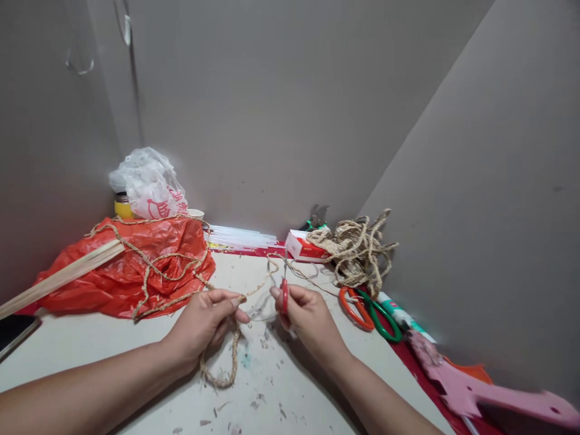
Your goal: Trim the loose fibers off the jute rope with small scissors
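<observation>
- While I watch, my left hand (206,323) pinches rough, braided jute rope (222,368) on the speckled tabletop (113,356).
- My right hand (306,314) grips small red-handled scissors (284,296).

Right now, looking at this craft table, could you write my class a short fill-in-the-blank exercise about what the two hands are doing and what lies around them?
1. The left hand pinches a length of braided ____.
2. The right hand holds small scissors with ____ handles.
3. The loose rope bundle lies partly on a red and white ____.
4. Behind the left hand, a strand of rope runs across a crumpled ____ plastic bag.

Missing words: rope; red; box; red
</observation>
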### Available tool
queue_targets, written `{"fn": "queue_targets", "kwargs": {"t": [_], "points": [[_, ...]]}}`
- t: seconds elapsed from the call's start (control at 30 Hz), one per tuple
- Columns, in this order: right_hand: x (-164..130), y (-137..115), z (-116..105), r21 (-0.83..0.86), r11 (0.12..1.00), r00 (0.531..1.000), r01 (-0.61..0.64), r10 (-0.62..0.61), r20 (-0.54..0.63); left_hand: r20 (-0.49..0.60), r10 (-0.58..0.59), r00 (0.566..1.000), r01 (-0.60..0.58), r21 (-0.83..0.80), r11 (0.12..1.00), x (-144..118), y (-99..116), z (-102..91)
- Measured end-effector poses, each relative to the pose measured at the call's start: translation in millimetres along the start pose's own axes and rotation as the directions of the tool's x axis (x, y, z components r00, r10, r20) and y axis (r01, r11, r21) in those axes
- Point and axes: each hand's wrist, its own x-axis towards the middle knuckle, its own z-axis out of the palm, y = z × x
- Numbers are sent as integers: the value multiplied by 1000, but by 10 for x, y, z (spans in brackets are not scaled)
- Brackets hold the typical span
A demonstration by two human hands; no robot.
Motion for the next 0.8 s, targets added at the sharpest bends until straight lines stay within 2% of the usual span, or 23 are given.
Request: {"fn": "queue_targets", "kwargs": {"t": [0.07,0.1,0.2,0.27,0.4,0.6,0.8], "points": [[-44,-9,4,-246,962,991,121,-104,80,-60,28,998,-28,3,1000,33,-11,-31],[-69,-16,12,-379,906,981,187,-151,124,-76,39,996,-39,5,999,45,-15,-41],[-137,-45,47,-691,650,948,317,-227,222,-100,71,992,-69,24,997,58,-20,-50],[-164,-66,68,-791,510,939,337,-242,245,-107,85,991,-81,49,996,56,-25,-43],[-185,-92,82,-877,345,932,333,-262,251,-117,101,988,-92,78,993,52,-49,-28],[-201,-102,94,-909,229,922,349,-257,289,-165,108,980,-89,116,989,57,-79,-41],[-202,-122,105,-911,212,926,353,-220,307,-181,119,976,-92,156,984,75,-98,-75]]}}
